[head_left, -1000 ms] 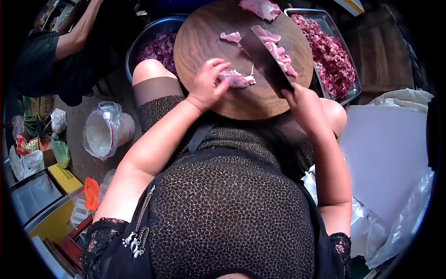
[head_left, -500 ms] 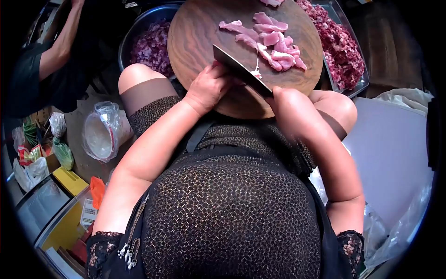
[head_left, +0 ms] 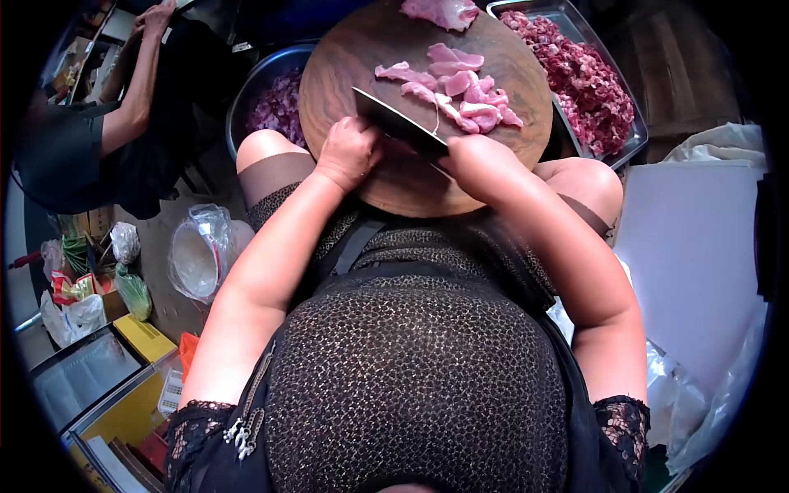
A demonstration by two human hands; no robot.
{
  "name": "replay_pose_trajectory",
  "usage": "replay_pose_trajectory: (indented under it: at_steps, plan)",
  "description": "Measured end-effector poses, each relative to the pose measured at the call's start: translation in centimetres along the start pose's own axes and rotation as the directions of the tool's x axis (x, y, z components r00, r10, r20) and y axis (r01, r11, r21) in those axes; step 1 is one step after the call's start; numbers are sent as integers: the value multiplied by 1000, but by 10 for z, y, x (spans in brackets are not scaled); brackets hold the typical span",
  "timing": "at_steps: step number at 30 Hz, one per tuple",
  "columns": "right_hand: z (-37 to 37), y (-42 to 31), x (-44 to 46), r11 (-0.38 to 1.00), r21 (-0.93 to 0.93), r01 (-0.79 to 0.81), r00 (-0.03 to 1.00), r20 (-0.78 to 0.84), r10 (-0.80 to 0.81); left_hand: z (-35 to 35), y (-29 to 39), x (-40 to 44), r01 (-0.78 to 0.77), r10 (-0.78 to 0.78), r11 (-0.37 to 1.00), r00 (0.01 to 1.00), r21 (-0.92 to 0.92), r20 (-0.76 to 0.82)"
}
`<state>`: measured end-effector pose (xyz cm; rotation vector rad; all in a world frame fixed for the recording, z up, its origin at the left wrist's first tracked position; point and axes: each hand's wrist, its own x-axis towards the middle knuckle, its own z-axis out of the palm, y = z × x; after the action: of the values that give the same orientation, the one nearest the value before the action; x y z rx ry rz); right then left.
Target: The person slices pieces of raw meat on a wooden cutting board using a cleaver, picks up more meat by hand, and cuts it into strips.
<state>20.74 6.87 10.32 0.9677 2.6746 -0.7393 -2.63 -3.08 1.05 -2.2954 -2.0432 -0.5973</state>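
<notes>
My right hand is closed around the handle of a cleaver, whose broad dark blade slants across the near part of a round wooden chopping board. Close to the blade's left end, my left hand is closed with its fingers curled on the board. What those fingers hold is hidden, though a dim pinkish patch shows beside them under the blade. Past the cleaver lie several pale pink meat slices in a loose heap. A larger piece of meat rests at the board's far edge.
A metal tray of minced meat stands right of the board; a blue bowl of chopped meat is at left. Another person's arm shows at upper left. Left also are a plastic-lined bucket and a yellow box.
The view has shifted, bringing more of the large meat piece and the other person's arm into sight. Both hands and the cleaver keep nearly the same place over the board.
</notes>
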Motion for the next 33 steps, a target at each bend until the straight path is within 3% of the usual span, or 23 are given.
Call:
replay_pose_trajectory:
  at_steps: [3, 5, 6, 7, 9, 11, 15, 17, 19, 21, 23, 24, 25, 27, 28, 30, 33]
  plan:
    - [-6, 23, -33, 999, 30, -28, 999, 32, 27, -9, -28, 7, 113, -114, 993, 991, -17, -68]
    - [-5, 39, -41, 999, 35, -27, 999, 30, 25, -14, -55, 14, 443, -432, 879, 897, -176, 96]
    - [-7, 39, -42, 999, 38, -30, 999, 25, 29, -14, -62, 16, 568, -582, 711, 806, -414, 106]
    - [-9, 42, -43, 995, 73, -70, 994, -79, 76, -11, -67, 15, 548, -619, 640, 783, -539, 59]
    - [-15, 51, -40, 980, 167, -111, 962, -229, 148, -15, -60, 22, 511, -653, 117, 686, -851, 323]
    - [-21, 74, -28, 967, 253, 27, 908, -410, 82, -27, -28, 34, 486, -652, 22, 669, -873, 357]
    - [-51, 104, -8, 950, 308, 46, 803, -577, 148, -22, 13, 65, 579, -576, 255, 734, -774, 359]
    - [-52, 115, 2, 948, 315, 44, 747, -641, 178, 11, 21, 74, 456, -434, 542, 871, -706, 230]
    - [-49, 120, 11, 809, 584, 65, 685, -616, 390, 26, 47, 89, 246, -227, 668, 966, -702, 123]
    - [-52, 125, 15, 791, 606, 85, 670, -622, 405, 25, 84, 107, -2, 21, 912, 999, -411, 41]
    - [-70, 121, 11, 653, 757, 11, 723, -458, 518, 37, 116, 119, -84, 98, 935, 995, -344, 25]
    - [-65, 127, 19, 729, 680, 78, 667, -579, 468, 47, 123, 126, -200, 200, 934, 979, -295, -32]
    - [-63, 135, 22, 727, 682, 74, 665, -577, 474, 59, 130, 130, -266, 257, 952, 963, -150, -79]
    - [-60, 138, 24, 731, 677, 88, 665, -586, 463, 73, 125, 141, -341, 332, 939, 935, -52, -125]
    - [-72, 129, 17, 638, 770, -19, 730, -426, 535, 76, 116, 149, -360, 354, 932, 929, -39, -110]
    - [-67, 132, 19, 656, 754, 24, 717, -470, 515, 73, 93, 161, -320, 323, 946, 945, 43, -58]
    - [-62, 138, 19, 695, 715, 77, 696, -538, 476, 59, 43, 165, -303, 316, 946, 940, 113, -129]
